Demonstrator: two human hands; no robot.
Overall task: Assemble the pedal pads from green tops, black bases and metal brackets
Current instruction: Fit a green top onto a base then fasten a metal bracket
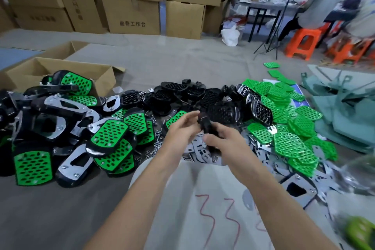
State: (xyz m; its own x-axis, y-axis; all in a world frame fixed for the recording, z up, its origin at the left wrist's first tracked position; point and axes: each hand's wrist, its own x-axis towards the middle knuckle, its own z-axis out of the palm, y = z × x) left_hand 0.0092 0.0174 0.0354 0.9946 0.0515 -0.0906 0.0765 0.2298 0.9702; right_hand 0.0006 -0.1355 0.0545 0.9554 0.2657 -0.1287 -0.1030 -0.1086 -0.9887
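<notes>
Sitting on the floor, the person holds one black base (207,127) in the air between both hands, just above the loose metal brackets (199,153). The right hand (221,141) has its fingers curled round the lower part of the piece. The left hand (181,128) pinches the upper end with thumb and fingertips, as far as the blur lets me see. No green top and no bracket is on this base yet, so I judge this pad is only at its beginning. To do it well, the person should turn the base until its perforated face looks up, keep the firm grip low with the right hand, and free the left hand to fetch a piece from the heap of green tops (284,111) on the right, matching the holes before pressing. Finished pedal pads (109,136) lie piled on the left, with more black bases (174,91) behind the hands. The floor (162,57) is grey; an open cardboard box (60,69) stands behind the finished pile, closed cartons (132,14) are stacked at the wall, and another person sits on an orange stool (302,43) at a table.
</notes>
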